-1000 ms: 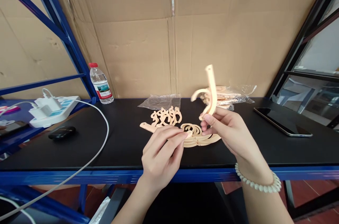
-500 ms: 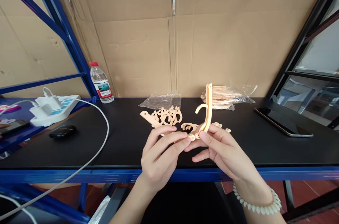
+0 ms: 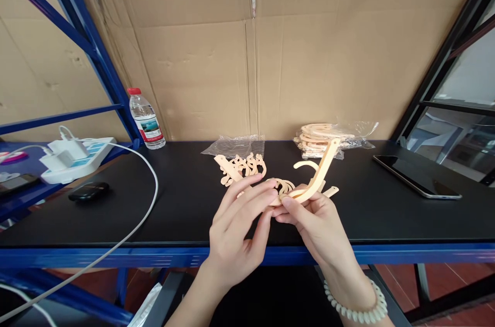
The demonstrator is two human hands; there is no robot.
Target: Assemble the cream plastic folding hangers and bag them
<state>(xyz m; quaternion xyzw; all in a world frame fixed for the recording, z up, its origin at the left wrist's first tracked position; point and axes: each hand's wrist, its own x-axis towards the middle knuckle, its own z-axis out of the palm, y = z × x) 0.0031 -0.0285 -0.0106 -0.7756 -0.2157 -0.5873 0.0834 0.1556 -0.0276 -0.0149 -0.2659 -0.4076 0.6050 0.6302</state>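
My left hand (image 3: 236,229) and my right hand (image 3: 319,221) come together over the black table, both closed around a beige folding clothes hanger (image 3: 324,169). One long curved arm of it rises up and right from my right thumb and fingers. Its thin hook (image 3: 307,164) curls to the left beside that arm. A flat beige arm (image 3: 228,166) sticks out beyond my left fingers; whether it joins the rest is hidden. Behind my hands lie several small curved beige hooks (image 3: 255,163) in a heap, with more beige curved pieces (image 3: 285,185) near my right fingertips.
A crumpled clear bag (image 3: 234,146) and a bag of beige hanger arms (image 3: 319,137) lie at the back. A tablet (image 3: 417,177) rests right. To the left are a water bottle (image 3: 147,120), a black mouse (image 3: 88,191), a power strip (image 3: 95,159) and a white cable (image 3: 154,198).
The long hanger arm has swung from upright to leaning right, and its hook has turned with it. My right hand has shifted slightly left; my left fingers have moved over the joint.
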